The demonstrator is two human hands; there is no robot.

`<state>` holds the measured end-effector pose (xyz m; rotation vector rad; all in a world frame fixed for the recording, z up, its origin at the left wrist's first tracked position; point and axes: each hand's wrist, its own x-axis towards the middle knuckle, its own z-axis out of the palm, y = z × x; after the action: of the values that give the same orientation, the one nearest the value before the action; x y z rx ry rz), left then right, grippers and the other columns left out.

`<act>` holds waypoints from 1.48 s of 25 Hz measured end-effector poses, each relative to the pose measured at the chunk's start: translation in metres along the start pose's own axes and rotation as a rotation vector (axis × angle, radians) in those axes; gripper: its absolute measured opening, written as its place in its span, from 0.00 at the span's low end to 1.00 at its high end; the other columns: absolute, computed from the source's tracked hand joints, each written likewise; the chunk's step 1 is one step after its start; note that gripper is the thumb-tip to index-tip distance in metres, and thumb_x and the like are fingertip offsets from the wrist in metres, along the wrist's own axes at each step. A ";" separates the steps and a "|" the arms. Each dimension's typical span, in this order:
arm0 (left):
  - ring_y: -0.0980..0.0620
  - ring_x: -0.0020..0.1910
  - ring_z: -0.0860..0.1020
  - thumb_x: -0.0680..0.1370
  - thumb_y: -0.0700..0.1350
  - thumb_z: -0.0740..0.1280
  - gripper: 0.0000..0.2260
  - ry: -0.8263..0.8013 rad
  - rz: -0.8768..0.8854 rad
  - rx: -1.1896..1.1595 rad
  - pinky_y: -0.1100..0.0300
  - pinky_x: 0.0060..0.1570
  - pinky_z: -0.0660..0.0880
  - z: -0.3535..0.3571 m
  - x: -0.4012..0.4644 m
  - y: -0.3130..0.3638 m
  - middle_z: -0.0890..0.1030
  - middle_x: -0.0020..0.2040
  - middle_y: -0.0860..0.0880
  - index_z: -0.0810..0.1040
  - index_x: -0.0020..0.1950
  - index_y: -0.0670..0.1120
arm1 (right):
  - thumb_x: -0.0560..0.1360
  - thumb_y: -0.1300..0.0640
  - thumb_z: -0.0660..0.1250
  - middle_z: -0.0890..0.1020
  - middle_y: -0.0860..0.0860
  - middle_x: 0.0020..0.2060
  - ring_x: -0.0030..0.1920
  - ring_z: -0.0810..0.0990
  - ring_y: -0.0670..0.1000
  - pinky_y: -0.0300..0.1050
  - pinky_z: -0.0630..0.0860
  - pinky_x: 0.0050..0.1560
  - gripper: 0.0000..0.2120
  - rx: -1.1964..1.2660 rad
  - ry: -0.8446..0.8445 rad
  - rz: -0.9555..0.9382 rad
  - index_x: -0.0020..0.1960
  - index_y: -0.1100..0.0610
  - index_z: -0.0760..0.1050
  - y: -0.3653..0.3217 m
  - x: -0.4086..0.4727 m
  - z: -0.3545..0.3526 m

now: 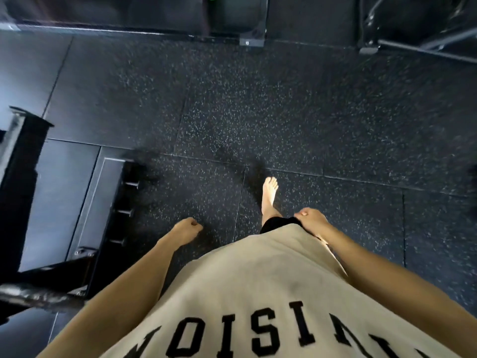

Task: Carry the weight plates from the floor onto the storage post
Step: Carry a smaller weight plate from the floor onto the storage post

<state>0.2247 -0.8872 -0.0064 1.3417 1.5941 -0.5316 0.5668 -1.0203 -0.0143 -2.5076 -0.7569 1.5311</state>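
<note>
No weight plate shows in the head view. My left hand (188, 229) hangs in front of my left hip with its fingers loosely curled and nothing in it. My right hand (311, 218) hangs at the hem of my beige shirt (258, 293), also loosely curled and empty. At the left stands a black steel rack (117, 202) with three short pegs sticking out of its upright. My bare foot (269, 196) is stepping forward on the speckled black rubber floor (284, 112).
A thick black frame beam (20, 177) and a crossbar (38, 297) lie at the far left. Along the far edge run a rack base (251, 38) and slanted metal bars (426, 46). The view is motion-blurred.
</note>
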 end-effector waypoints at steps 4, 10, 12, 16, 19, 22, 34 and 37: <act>0.43 0.58 0.77 0.81 0.49 0.64 0.15 0.062 -0.069 -0.077 0.56 0.56 0.72 -0.050 0.035 0.066 0.80 0.59 0.42 0.77 0.62 0.40 | 0.77 0.55 0.65 0.79 0.53 0.41 0.46 0.77 0.56 0.45 0.69 0.42 0.07 -0.151 -0.053 -0.071 0.41 0.55 0.75 -0.097 0.083 -0.074; 0.42 0.62 0.75 0.82 0.51 0.61 0.17 0.241 -0.156 -0.356 0.55 0.58 0.69 -0.137 0.095 0.142 0.77 0.64 0.41 0.76 0.63 0.40 | 0.78 0.57 0.63 0.77 0.55 0.36 0.33 0.73 0.54 0.40 0.65 0.30 0.06 -0.294 -0.175 -0.081 0.44 0.58 0.75 -0.250 0.181 -0.158; 0.42 0.64 0.74 0.82 0.51 0.60 0.18 0.162 -0.220 -0.398 0.55 0.60 0.69 -0.161 0.129 0.152 0.76 0.66 0.42 0.74 0.66 0.41 | 0.79 0.56 0.62 0.78 0.53 0.38 0.33 0.73 0.51 0.40 0.65 0.30 0.06 -0.383 -0.210 -0.108 0.47 0.57 0.75 -0.314 0.218 -0.167; 0.42 0.67 0.72 0.83 0.51 0.58 0.19 0.057 -0.218 -0.374 0.55 0.63 0.69 -0.240 0.198 0.169 0.73 0.69 0.41 0.72 0.68 0.40 | 0.78 0.56 0.63 0.79 0.52 0.38 0.36 0.75 0.51 0.40 0.66 0.30 0.05 -0.520 -0.231 -0.158 0.45 0.55 0.75 -0.452 0.288 -0.157; 0.41 0.62 0.76 0.82 0.51 0.60 0.17 0.122 -0.262 -0.527 0.53 0.60 0.73 -0.320 0.231 0.164 0.77 0.65 0.40 0.74 0.64 0.41 | 0.77 0.56 0.66 0.82 0.53 0.41 0.39 0.77 0.51 0.42 0.70 0.36 0.05 -0.567 -0.202 -0.266 0.43 0.55 0.77 -0.562 0.313 -0.145; 0.38 0.59 0.78 0.82 0.49 0.61 0.17 0.203 -0.318 -0.729 0.49 0.57 0.75 -0.405 0.258 0.148 0.78 0.62 0.37 0.74 0.64 0.40 | 0.77 0.55 0.66 0.83 0.53 0.46 0.49 0.80 0.54 0.46 0.74 0.49 0.04 -0.596 -0.195 -0.380 0.46 0.54 0.79 -0.686 0.336 -0.124; 0.41 0.58 0.77 0.82 0.51 0.61 0.16 0.262 -0.561 -1.053 0.55 0.53 0.74 -0.628 0.353 0.104 0.78 0.61 0.41 0.74 0.63 0.41 | 0.78 0.52 0.66 0.83 0.55 0.52 0.53 0.79 0.55 0.45 0.72 0.52 0.07 -1.102 -0.427 -0.610 0.52 0.55 0.79 -1.062 0.422 0.029; 0.42 0.61 0.76 0.82 0.50 0.61 0.15 0.412 -0.667 -1.110 0.55 0.57 0.71 -0.683 0.366 0.088 0.79 0.62 0.42 0.76 0.62 0.41 | 0.79 0.52 0.65 0.81 0.54 0.48 0.47 0.78 0.54 0.48 0.75 0.52 0.06 -1.174 -0.459 -0.670 0.50 0.54 0.77 -1.157 0.420 0.072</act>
<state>0.0651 -0.1244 0.0099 0.0567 2.1629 0.3032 0.2466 0.1698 0.0056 -1.8509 -2.8529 1.5893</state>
